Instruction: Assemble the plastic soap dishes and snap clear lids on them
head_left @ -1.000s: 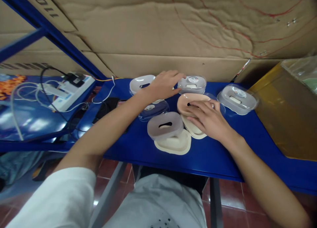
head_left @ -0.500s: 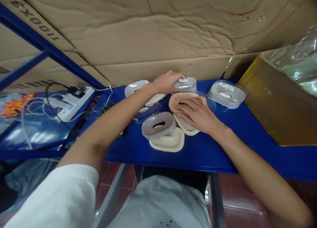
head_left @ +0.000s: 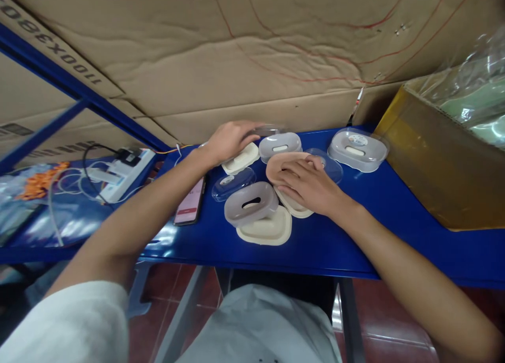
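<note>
My left hand [head_left: 232, 139] grips the left end of a clear lid [head_left: 270, 130], raised over the back of a grey oval case [head_left: 281, 146]. Fingers of my right hand [head_left: 305, 181] are spread over a pink oval piece [head_left: 275, 165], which rests on a cream tray [head_left: 299, 209]. Another cream tray [head_left: 241, 159] lies under my left hand. Nearer me, a grey oval ring [head_left: 251, 202] leans on a cream base [head_left: 272, 229]. A clear lid [head_left: 233, 184] lies left of the ring, and another [head_left: 333, 168] lies partly behind my right hand.
A lidded grey case [head_left: 357, 150] stands at the back right, beside a cardboard box [head_left: 445, 163] with plastic bags. A phone [head_left: 190, 205] lies on the blue table [head_left: 323, 247] at the left. Beyond it are a power strip [head_left: 128, 176], cables and orange pieces [head_left: 43, 181].
My left hand has moved left, and the clear lid has come off the grey case at the back. The phone is now uncovered. My right hand remains on the pink piece.
</note>
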A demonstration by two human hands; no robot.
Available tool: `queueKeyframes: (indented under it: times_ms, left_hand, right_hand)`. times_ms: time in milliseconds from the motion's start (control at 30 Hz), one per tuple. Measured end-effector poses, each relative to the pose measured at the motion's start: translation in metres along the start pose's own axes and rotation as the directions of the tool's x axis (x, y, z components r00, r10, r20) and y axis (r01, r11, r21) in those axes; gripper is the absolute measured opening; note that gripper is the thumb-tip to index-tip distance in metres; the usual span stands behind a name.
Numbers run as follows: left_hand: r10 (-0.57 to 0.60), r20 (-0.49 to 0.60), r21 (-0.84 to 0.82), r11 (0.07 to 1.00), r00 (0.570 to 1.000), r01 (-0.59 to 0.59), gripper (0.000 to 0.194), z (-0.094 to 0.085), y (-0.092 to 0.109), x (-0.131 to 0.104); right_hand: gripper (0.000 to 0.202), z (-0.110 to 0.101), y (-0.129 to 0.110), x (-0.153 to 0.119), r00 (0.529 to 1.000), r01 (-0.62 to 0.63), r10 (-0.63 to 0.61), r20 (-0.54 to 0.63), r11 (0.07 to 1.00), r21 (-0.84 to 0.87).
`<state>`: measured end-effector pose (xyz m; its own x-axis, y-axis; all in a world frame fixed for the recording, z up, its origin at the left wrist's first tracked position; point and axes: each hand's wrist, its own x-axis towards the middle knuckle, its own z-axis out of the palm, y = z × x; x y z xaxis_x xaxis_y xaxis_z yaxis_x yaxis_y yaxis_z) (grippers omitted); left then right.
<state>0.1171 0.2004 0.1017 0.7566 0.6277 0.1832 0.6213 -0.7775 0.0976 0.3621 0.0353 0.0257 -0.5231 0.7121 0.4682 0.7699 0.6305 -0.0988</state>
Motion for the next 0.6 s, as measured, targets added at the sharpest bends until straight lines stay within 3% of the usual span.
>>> queueKeyframes:
  times_ms: [167, 333, 467, 600]
  left_hand:
    - [-0.13, -0.062, 0.089, 0.987, 0.99, 0.136, 0.053, -0.013, -0.021, -0.043]
    - [-0.197, -0.004, 0.122, 0.973, 0.98, 0.196, 0.05, -0.007, -0.039, -0.074]
    - [-0.171, 0.019, 0.07, 0.983, 0.985, 0.169, 0.048, -0.002, -0.038, -0.077]
    - [-0.043, -0.023, -0.002, 0.999, 0.999, 0.043, 0.045, 0.008, -0.015, -0.053]
  right_hand:
    - [0.033, -0.01, 0.005, -0.001, 1.0, -0.011, 0.011, -0.009, 1.0, -0.011]
    - [0.033, -0.032, 0.025, -0.004, 0.988, -0.133, 0.133, -0.077, 0.991, 0.005]
    - [0.039, -0.038, 0.037, -0.007, 0.977, -0.186, 0.181, -0.115, 0.982, -0.026]
    - [0.04, -0.037, 0.037, -0.008, 0.979, -0.166, 0.158, -0.127, 0.985, -0.054]
